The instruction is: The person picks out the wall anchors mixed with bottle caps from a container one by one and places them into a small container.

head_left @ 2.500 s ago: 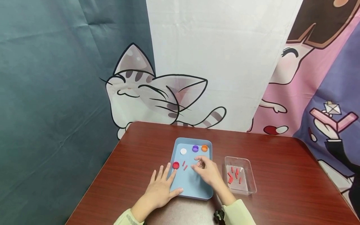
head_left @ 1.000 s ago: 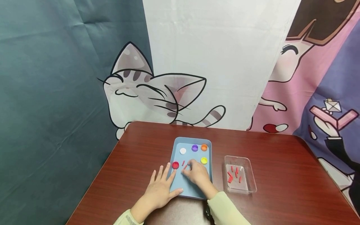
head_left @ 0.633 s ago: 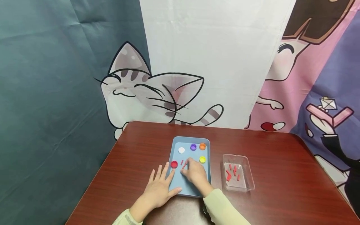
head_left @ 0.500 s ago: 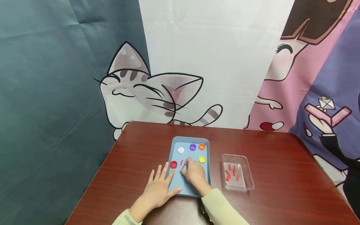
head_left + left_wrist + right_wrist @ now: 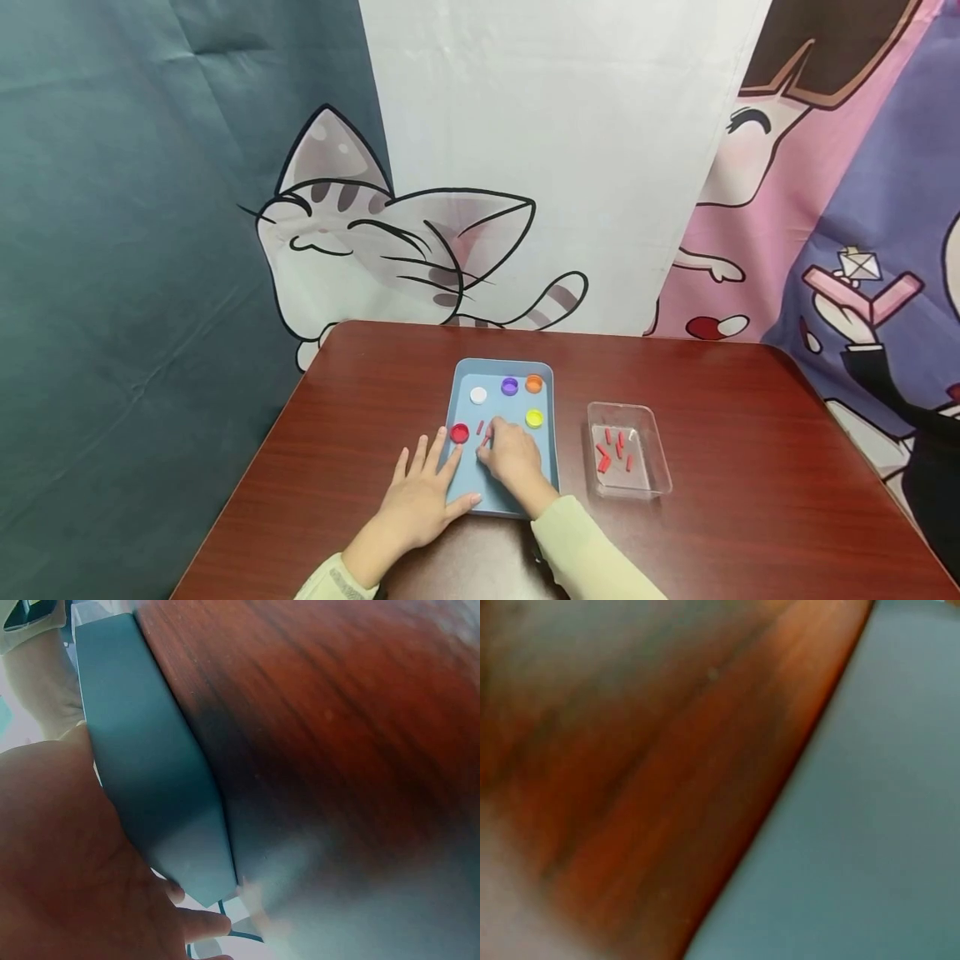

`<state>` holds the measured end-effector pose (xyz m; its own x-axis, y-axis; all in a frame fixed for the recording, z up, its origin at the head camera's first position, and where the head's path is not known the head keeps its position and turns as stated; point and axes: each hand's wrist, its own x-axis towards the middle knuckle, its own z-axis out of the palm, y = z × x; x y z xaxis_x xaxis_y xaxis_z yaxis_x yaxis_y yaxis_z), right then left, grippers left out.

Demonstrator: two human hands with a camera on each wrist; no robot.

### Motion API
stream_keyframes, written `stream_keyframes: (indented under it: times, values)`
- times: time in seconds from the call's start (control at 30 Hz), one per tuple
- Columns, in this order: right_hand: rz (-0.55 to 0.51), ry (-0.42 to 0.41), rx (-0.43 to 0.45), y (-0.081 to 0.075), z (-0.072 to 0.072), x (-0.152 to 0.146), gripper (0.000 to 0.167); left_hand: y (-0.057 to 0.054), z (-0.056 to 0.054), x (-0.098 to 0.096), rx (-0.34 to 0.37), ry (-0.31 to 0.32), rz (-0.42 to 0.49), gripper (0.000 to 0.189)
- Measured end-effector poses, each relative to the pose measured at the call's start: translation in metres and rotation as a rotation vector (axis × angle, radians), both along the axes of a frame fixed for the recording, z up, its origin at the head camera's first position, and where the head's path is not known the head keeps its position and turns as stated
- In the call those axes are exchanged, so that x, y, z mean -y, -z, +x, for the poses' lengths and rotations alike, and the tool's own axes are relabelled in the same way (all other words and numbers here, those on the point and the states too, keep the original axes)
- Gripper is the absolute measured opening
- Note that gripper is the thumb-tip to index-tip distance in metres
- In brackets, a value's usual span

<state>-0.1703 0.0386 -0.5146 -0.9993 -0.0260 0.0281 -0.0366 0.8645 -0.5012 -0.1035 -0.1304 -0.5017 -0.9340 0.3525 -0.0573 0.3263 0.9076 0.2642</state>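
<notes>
A light blue tray [image 5: 517,508] holds round bottle-cap-like pieces: red [image 5: 459,433], white [image 5: 478,396], purple [image 5: 509,386], orange [image 5: 533,384] and yellow [image 5: 534,418]. Two short red sticks lie near its middle. My right hand [image 5: 516,457] reaches over the tray, its thumb and forefinger at the two ends of the nearer red stick [image 5: 486,441]. The other red stick [image 5: 480,427] lies just beyond. With fingers spread, my left hand [image 5: 417,500] rests at the tray's near left side. The left wrist view has this hand [image 5: 82,847] against the tray's outer wall [image 5: 150,750].
To the right of the tray stands a clear plastic box [image 5: 652,483] with several red sticks [image 5: 619,450] in it. Both stand on a reddish-brown wooden table [image 5: 750,467]. A printed cloth [image 5: 600,150] hangs behind the table's far edge.
My right hand has moved left from beside the yellow cap, uncovering it, to the nearer red stick, then stayed there. My left hand keeps its place. The head view has shifted slightly.
</notes>
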Motion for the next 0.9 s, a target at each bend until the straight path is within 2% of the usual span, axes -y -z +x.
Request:
stream_keyframes:
  times: [0.23, 0.43, 0.6, 0.9]
  values:
    - [-0.096, -0.025, 0.04, -0.008, 0.001, -0.008, 0.026, 0.0, 0.0, 0.0, -0.009, -0.006, 0.008, 0.081]
    - [-0.175, -0.052, 0.04, -0.014, 0.012, -0.015, 0.021, 0.002, 0.001, 0.001, 0.012, -0.013, 0.008, 0.082]
    - [-0.233, -0.101, 0.003, -0.017, 0.023, -0.019, 0.019, 0.004, 0.005, 0.004, 0.025, -0.008, 0.008, 0.083]
    - [-0.301, -0.134, -0.109, -0.018, 0.027, -0.037, 0.017, 0.007, 0.002, 0.002, -0.006, -0.012, 0.014, 0.083]
